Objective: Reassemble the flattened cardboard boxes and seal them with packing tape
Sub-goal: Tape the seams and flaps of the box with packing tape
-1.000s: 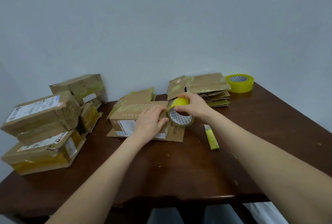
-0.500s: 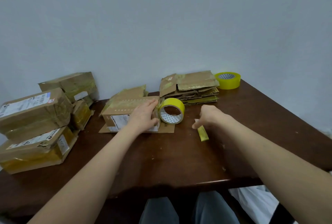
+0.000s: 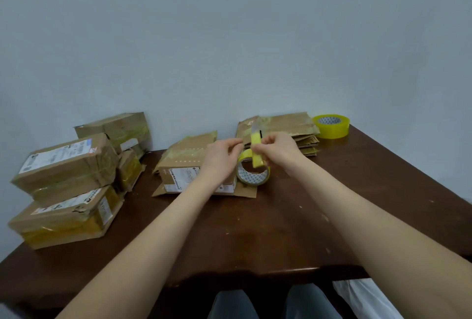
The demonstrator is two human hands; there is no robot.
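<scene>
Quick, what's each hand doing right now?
Left hand: fingers curled beside the tape roll; a grip cannot be told.
Right hand: holding the yellow box cutter upright.

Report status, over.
Right hand grips knife, blade up. Left hand at tape roll, grip unclear. Roll stands against box. Nothing blocks the hands.

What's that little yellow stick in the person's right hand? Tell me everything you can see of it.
It looks like a small box cutter: a slim yellow body, seemingly plastic, a dark slider near the top and a pale blade sticking out above. It stands nearly upright, blade up, in front of the tape roll. The right hand grips its middle; the left hand is close beside it, though whether it touches is unclear.
</scene>
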